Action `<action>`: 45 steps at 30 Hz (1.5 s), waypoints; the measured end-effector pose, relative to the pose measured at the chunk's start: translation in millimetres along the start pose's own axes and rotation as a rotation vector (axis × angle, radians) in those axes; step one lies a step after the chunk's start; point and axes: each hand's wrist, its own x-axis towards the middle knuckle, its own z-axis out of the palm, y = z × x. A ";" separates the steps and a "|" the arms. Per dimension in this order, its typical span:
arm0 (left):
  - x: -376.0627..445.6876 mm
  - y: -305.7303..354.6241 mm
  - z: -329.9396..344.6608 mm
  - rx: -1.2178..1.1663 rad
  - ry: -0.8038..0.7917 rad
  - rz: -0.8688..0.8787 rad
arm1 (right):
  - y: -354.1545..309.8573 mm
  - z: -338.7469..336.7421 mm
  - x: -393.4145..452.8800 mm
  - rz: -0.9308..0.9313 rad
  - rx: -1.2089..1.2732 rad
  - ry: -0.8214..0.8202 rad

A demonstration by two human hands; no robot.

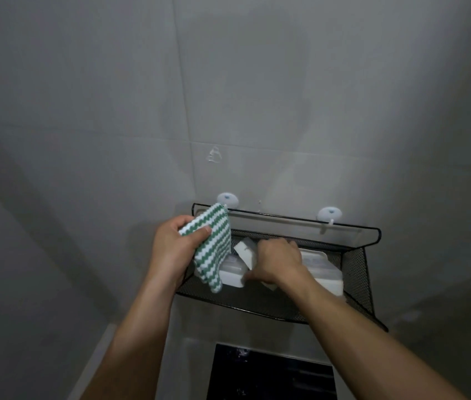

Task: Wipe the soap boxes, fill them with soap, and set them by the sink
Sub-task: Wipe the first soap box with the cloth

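- Head view: the left hand grips a green-and-white zigzag-striped cloth, thumb pinching it on top, and holds it at the left end of a black wire-mesh wall shelf.
- The right hand reaches into that shelf with fingers curled down among white plastic soap boxes; it seems to be grasping one, though exactly what the fingers close on is hidden.
- One white box lies just left of the right hand, beside the hanging cloth, another white box shows to its right, and a tilted white flat piece, perhaps a lid, sits between the hands.
- Progress, as a judgement: the task looks early. The boxes lie in the shelf, no soap is visible, and nothing is set by a sink. Wiping, filling and placing all seem left to do.
- Around: a grey tiled wall, two white round suction hooks carrying the shelf's top rail, and a dark rectangular opening below.
- In the way: the shelf's raised mesh front and the crowded boxes leave little room for the hands.
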 end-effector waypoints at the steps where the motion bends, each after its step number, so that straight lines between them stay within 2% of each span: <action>1: 0.3 -1.3 -1.5 0.002 0.006 -0.003 | -3.1 3.9 1.0 0.012 -0.034 0.021; 4: 3.1 -6.2 -6.9 0.037 0.022 0.009 | -5.1 10.2 1.7 0.033 -0.056 0.113; 12: 10.9 -17.0 -10.6 0.186 0.036 0.027 | -1.7 -12.5 -17.9 0.065 0.144 0.214; 19: 15.2 -7.8 7.8 0.162 0.009 0.070 | 10.5 -33.2 -42.9 -0.124 0.273 0.516; 27: 21.3 3.2 25.3 -0.036 -0.019 0.088 | 25.8 -40.8 -49.0 -0.302 0.361 0.721; 31: 21.4 6.1 39.4 -0.037 0.007 0.071 | 22.0 -38.9 -45.9 -0.394 0.362 0.820; 37: 29.7 11.8 46.7 -0.161 0.055 -0.018 | 23.5 -29.1 -40.2 -0.433 0.461 0.685; 41: 35.4 19.3 30.7 -0.121 -0.038 -0.013 | 32.8 -37.1 -40.5 -0.336 0.785 0.662; 43: 37.6 24.4 22.7 -0.141 -0.162 0.004 | 43.2 -49.2 -36.2 -0.210 0.981 0.518; 45: 39.1 28.8 18.9 -0.143 -0.255 0.047 | 52.2 -61.9 -33.4 -0.140 1.239 0.220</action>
